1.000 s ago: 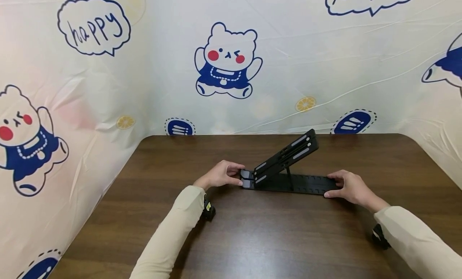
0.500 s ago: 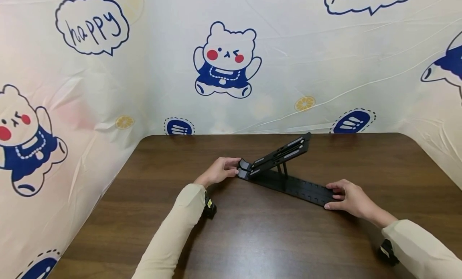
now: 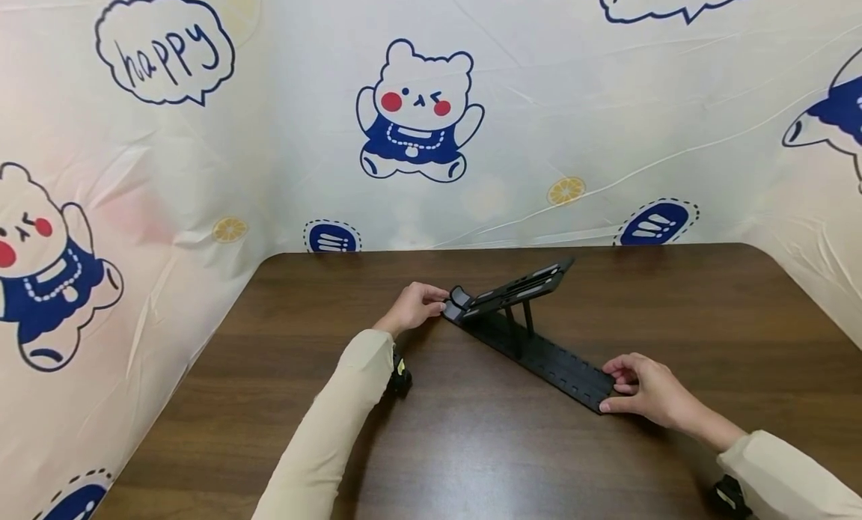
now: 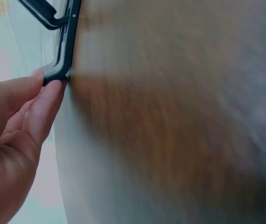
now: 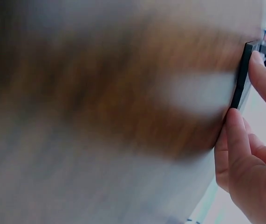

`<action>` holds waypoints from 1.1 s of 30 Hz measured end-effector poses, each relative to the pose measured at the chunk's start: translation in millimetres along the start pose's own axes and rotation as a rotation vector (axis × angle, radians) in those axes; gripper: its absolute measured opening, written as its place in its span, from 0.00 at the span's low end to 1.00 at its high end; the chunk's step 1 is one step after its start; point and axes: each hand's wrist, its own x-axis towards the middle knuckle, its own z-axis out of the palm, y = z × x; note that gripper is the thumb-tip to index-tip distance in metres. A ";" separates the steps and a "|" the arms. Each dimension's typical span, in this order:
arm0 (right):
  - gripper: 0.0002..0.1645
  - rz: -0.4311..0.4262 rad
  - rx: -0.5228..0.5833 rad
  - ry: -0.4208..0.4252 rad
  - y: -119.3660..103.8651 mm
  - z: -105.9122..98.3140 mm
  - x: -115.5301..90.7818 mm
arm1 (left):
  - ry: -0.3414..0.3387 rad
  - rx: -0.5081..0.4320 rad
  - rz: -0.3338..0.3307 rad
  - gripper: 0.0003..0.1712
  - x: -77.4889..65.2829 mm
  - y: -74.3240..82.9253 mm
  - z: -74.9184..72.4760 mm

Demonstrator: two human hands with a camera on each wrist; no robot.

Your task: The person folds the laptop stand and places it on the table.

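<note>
A black folding laptop stand (image 3: 539,355) lies on the table at a slant, its left end farther away and its right end nearer. Its upper frame (image 3: 518,286) is raised at an angle on thin support legs (image 3: 528,318). Grey pads cover the hooked left end. My left hand (image 3: 412,307) pinches that end between thumb and fingers; the left wrist view shows the fingertips at the corner of the stand (image 4: 67,51). My right hand (image 3: 649,389) grips the near right end, thumb on one edge and fingers on the other, as the right wrist view (image 5: 251,154) also shows.
The brown wooden table (image 3: 323,280) reaches back to a pale printed curtain (image 3: 525,146) with bear drawings, which also hangs along both sides. Dark wrist cameras sit at both cuffs (image 3: 364,355).
The stand has turned on the table: its right end has swung toward me with my right hand, while its left end has shifted slightly away with my left hand. Both hands keep their hold.
</note>
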 end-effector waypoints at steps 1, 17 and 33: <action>0.30 -0.003 -0.007 0.002 -1.5 1.0 -0.7 | 0.011 0.007 -0.012 0.16 0.9 0.9 0.4; 0.18 -0.086 -0.028 -0.052 -17.7 15.6 -4.4 | 0.120 0.164 -0.004 0.11 15.2 7.5 8.7; 0.16 -0.161 0.077 -0.079 -36.0 36.0 -9.6 | 0.149 0.155 -0.012 0.10 29.5 11.5 17.1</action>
